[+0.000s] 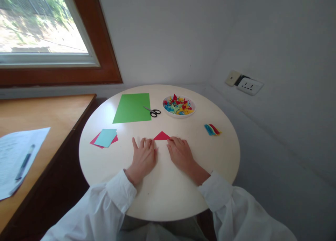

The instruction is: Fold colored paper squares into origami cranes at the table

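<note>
With fingertips of the L hand (143, 156) and R hand (181, 153) set at either end of its base, the red paper triangle (161, 135) lies flat nr the middle of the surface (168, 195), apex toward the far edge. Step in hand is prob. lining up or pressing a fold; crease itself too small to check.

L hand: palm down, loosely open, little finger spread out toward the L edge, fingertips at the triangle's L corner, no clear grip on it. R hand: fingers bent, thumb tip close by the R corner; can't tell if it's pinching the paper or just pressing.

Next move, as judged, calls for one hand to pin the paper while the other runs along the fold w/ even pressure. Risk: thin paper skids & the corners go off.

Rest of it: light-blue square (106, 137) on pink paper (96, 140) nr the L edge; green sheet (130, 108) toward the far edge, w/ scissors (154, 112) partly over its R side; dish (179, 116) of coloured paper bits beside; coloured paper pieces (212, 129) nr the R edge.
</note>
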Tool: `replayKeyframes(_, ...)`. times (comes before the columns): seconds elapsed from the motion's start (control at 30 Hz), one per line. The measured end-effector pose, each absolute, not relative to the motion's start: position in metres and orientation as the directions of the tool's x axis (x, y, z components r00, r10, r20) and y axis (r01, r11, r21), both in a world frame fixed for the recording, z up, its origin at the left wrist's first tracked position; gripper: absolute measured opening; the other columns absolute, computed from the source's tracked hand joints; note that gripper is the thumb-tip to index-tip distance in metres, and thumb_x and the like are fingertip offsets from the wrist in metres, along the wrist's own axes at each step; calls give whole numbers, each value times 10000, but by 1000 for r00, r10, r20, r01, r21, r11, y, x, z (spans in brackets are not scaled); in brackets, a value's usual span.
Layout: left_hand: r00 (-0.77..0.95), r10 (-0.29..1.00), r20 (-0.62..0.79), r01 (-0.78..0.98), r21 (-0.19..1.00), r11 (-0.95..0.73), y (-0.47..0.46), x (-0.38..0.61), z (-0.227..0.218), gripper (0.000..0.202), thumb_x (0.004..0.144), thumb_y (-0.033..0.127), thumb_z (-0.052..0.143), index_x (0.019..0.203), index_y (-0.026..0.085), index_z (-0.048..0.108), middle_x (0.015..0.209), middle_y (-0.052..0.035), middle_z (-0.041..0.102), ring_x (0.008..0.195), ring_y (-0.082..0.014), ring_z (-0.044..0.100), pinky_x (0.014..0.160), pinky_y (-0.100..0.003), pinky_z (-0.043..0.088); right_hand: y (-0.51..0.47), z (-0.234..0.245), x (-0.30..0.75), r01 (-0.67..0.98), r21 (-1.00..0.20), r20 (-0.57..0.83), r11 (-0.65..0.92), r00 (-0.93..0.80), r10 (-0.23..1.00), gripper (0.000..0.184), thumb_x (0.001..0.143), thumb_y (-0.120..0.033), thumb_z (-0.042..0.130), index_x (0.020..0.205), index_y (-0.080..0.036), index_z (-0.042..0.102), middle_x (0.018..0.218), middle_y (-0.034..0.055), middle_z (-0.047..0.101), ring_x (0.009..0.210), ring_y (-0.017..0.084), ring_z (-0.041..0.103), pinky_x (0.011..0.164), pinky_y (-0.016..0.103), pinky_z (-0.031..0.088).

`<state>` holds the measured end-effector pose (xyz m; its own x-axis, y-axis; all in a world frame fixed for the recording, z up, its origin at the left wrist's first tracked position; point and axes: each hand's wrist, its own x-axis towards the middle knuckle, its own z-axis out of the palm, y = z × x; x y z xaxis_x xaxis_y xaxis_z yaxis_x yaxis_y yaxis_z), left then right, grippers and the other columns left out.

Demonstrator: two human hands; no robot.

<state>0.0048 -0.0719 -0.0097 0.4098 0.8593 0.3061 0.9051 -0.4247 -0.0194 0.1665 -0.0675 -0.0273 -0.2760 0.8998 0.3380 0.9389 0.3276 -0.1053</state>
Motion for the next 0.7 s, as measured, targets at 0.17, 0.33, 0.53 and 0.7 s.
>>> replayKeyframes(0.17, 398, 865, 305, 910, -11, -415, -73, 0, -12, 327, 876, 236, 332, 1104, 110, 529, 1090, -143, 578, 1058, -293, 483, 976, -638, 208, -68, -28, 168, 947, -116, 338, 301, -247, 908, 237, 895, -187, 371, 996, -126, 577, 1035, 115, 608, 965, 213, 515, 800, 347, 352)
replayKeyframes(0.33, 347, 884, 312, 917, 87, -390, -58, 2, -15, 339, 885, 249, 314, 1118, 127, 528, 1144, -137, 583, 1061, -242, 517, 1016, -528, 254, -67, -30, 169, 939, -129, 348, 318, -257, 902, 241, 890, -190, 378, 1003, -126, 581, 1034, 114, 610, 969, 212, 512, 808, 348, 348)
replayKeyframes(0.53, 512, 822, 250, 837, 73, -543, -47, 12, -30, 461, 898, 319, 290, 1295, 112, 398, 1358, -146, 430, 1264, -248, 366, 1048, -504, 234, -67, -31, 170, 943, -130, 372, 307, -241, 896, 233, 888, -206, 383, 971, -141, 591, 1033, 109, 612, 935, 211, 522, 789, 349, 343)
replayKeyframes(0.7, 511, 818, 265, 823, 126, -554, -43, 12, -34, 415, 904, 282, 284, 1241, 107, 450, 1295, -141, 496, 1219, -240, 415, 1034, -459, 269, -61, -32, 176, 960, -142, 385, 240, -169, 907, 242, 890, -190, 376, 933, -141, 609, 978, 102, 628, 905, 211, 534, 782, 350, 337)
